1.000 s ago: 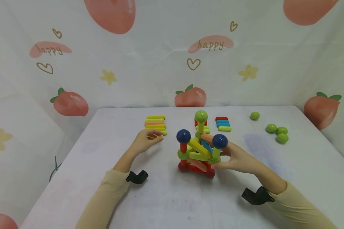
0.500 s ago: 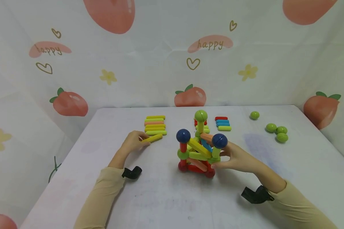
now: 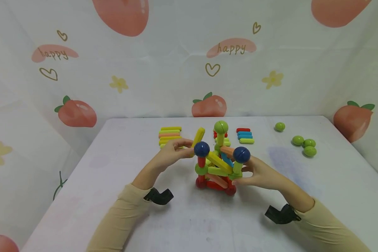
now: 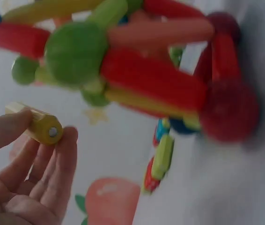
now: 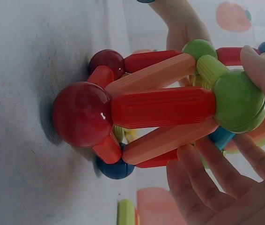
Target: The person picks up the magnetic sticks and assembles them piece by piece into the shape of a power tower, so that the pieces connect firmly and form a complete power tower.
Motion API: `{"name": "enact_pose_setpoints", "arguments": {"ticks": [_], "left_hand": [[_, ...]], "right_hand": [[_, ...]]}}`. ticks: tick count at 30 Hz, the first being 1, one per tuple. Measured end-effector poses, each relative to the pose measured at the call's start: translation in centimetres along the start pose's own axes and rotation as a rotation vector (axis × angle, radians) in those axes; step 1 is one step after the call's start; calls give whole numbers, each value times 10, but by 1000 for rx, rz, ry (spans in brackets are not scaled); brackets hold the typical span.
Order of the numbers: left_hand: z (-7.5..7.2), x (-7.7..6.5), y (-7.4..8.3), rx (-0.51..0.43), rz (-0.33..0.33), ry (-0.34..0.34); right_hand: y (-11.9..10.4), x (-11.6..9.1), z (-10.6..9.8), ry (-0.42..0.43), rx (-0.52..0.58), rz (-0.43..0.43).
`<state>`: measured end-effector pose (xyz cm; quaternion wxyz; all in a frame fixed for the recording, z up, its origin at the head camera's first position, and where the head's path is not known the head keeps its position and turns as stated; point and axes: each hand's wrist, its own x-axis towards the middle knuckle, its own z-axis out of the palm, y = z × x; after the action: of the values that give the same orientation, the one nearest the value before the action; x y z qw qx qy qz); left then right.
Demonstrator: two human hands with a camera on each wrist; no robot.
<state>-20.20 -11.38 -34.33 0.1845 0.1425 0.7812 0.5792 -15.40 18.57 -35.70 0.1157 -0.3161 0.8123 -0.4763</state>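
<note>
My left hand [image 3: 173,154] pinches a yellow magnetic stick [image 3: 198,135] between thumb and fingers, holding it tilted up just left of the magnetic stick-and-ball structure [image 3: 218,172]. In the left wrist view a round metal tip shows on the end of the yellow stick [image 4: 41,126]. The structure stands on the table, with red balls at its base, green balls above and two dark blue balls on top in front. Around its right side my right hand [image 3: 261,173] grips it; in the right wrist view the thumb lies against a green ball [image 5: 240,101] and fingers reach behind.
A row of yellow, green and orange sticks [image 3: 170,134] lies at the back left. Red, blue and green sticks [image 3: 245,135] lie behind the structure to the right. Several green balls [image 3: 309,143] rest at the far right of the white table [image 3: 182,224].
The left hand drew a yellow stick away from the front of the back-left row, then carried it right and up beside the structure. The right hand has kept its hold.
</note>
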Motion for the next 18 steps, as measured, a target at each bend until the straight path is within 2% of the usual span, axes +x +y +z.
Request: {"name": "enact_pose_setpoints", "arguments": {"ticks": [3,7,13,18], "left_hand": [[11,2,2,-57,34,-43],[20,3,2,-87,34,-85],[23,2,1,-87,44,-116],[24,2,2,-85,60,-168]], "right_hand": [[0,0,0,-3,13,4],[-2,0,0,-6,18,10],[-1,-1,0,-1,7,14],[-1,0,0,-6,10,-2]]}}
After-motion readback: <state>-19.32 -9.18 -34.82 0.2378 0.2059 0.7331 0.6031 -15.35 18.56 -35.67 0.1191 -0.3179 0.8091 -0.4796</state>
